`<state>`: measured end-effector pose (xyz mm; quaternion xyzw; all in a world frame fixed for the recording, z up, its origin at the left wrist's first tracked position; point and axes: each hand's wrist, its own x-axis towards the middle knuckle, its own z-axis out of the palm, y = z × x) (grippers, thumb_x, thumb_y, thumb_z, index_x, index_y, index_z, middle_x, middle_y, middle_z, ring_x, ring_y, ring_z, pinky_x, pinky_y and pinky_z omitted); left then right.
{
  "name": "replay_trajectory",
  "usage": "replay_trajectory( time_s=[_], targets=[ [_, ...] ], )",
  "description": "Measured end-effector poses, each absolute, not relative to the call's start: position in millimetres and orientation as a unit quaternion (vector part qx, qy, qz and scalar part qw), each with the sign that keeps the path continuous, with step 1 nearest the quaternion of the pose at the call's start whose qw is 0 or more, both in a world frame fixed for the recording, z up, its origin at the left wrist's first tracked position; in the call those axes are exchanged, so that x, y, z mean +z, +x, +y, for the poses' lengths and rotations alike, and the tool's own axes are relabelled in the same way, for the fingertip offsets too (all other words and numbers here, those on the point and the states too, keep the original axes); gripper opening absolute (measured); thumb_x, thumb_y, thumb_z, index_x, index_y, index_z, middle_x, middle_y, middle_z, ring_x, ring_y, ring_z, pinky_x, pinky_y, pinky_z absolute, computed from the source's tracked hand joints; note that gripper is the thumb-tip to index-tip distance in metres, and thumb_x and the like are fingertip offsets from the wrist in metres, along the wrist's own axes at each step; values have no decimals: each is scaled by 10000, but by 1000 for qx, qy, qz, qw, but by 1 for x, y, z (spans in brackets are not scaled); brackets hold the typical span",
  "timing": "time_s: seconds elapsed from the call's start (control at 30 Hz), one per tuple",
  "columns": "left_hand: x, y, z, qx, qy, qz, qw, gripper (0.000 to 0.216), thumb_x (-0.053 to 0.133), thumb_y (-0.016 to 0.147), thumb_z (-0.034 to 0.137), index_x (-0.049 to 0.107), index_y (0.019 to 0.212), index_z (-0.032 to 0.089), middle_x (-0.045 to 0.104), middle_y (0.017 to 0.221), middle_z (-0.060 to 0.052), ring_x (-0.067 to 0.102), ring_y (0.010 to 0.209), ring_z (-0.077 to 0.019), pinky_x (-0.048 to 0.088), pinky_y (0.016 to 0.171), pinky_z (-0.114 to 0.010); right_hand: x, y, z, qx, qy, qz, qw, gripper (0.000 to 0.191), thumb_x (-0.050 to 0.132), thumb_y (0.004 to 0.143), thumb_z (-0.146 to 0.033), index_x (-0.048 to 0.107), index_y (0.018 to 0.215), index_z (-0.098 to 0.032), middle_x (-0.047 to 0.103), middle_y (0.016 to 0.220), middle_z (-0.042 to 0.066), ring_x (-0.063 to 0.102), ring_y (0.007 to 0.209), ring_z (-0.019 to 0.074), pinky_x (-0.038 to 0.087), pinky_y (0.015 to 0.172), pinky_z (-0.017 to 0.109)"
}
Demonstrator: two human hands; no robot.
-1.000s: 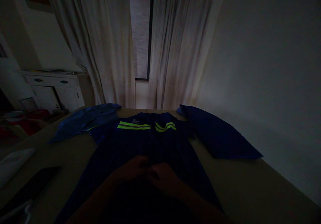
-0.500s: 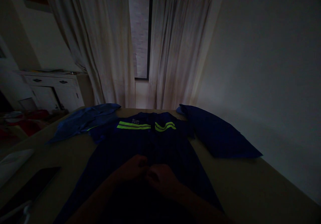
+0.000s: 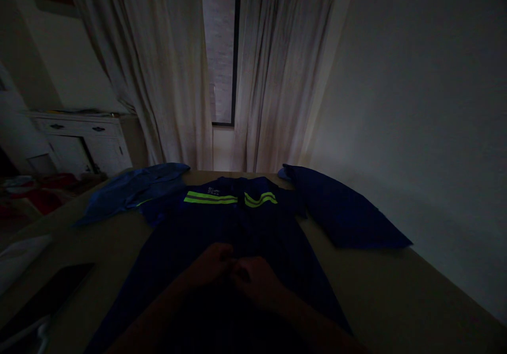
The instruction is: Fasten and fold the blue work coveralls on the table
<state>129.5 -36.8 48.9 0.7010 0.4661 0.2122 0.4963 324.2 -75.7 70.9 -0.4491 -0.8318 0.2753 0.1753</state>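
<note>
A dark blue work shirt (image 3: 277,238) lies spread out on the table, collar at the far end, with yellow-green bands (image 3: 212,198) across its chest. Over the middle of its front, my left hand (image 3: 214,259) and my right hand (image 3: 255,277) meet, thumbs and fingers drawn together. Both appear to pinch the shirt along its front opening. The light is too dim to show the cloth or any fastener between the fingertips.
A lighter blue garment (image 3: 134,187) lies at the table's back left, and a folded dark blue cloth (image 3: 344,211) at the right by the wall. A dark phone-like slab (image 3: 51,301), a white cable (image 3: 24,335) and a white packet (image 3: 19,259) rest on the left.
Both hands stay at the same spot on the shirt, with only a slight shift of the fingers. The view has moved very little.
</note>
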Motion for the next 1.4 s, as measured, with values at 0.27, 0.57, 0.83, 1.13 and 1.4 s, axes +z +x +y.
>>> replay_trajectory(
  time_s=[0.27, 0.57, 0.83, 1.13, 1.4],
  targets=[
    [42, 129, -34, 222, 701, 468, 489, 355, 573, 825, 548, 481, 765, 211, 530, 617, 51, 520, 462, -99, 371, 413, -190, 61, 323, -73, 281, -448, -827, 191, 204, 590, 916, -311, 744, 936, -178, 735, 802, 19, 602, 661, 130, 329, 578, 224],
    [43, 130, -32, 224, 698, 471, 491, 391, 542, 825, 601, 458, 812, 220, 538, 627, 54, 518, 432, -107, 388, 398, -203, 62, 327, -70, 280, -457, -827, 169, 157, 618, 870, -228, 742, 952, -176, 722, 791, 5, 596, 669, 126, 330, 584, 214],
    [40, 129, -31, 223, 697, 467, 496, 433, 569, 824, 638, 468, 812, 217, 524, 600, 65, 510, 424, -96, 375, 396, -189, 63, 327, -70, 281, -448, -831, 170, 163, 609, 874, -222, 746, 952, -179, 732, 817, 8, 607, 676, 126, 334, 583, 211],
    [43, 129, -32, 218, 692, 477, 496, 419, 576, 826, 617, 488, 793, 209, 516, 595, 70, 492, 424, -88, 366, 402, -189, 60, 328, -67, 283, -451, -829, 169, 176, 602, 887, -268, 742, 947, -179, 745, 827, 16, 617, 689, 137, 343, 593, 221],
    [43, 130, -32, 221, 675, 469, 526, 411, 599, 815, 599, 537, 846, 194, 544, 595, 68, 495, 405, -85, 355, 393, -183, 67, 328, -76, 243, -496, -814, 180, 395, 518, 978, -573, 667, 942, -209, 741, 859, 29, 664, 754, 172, 351, 626, 249]
  ],
)
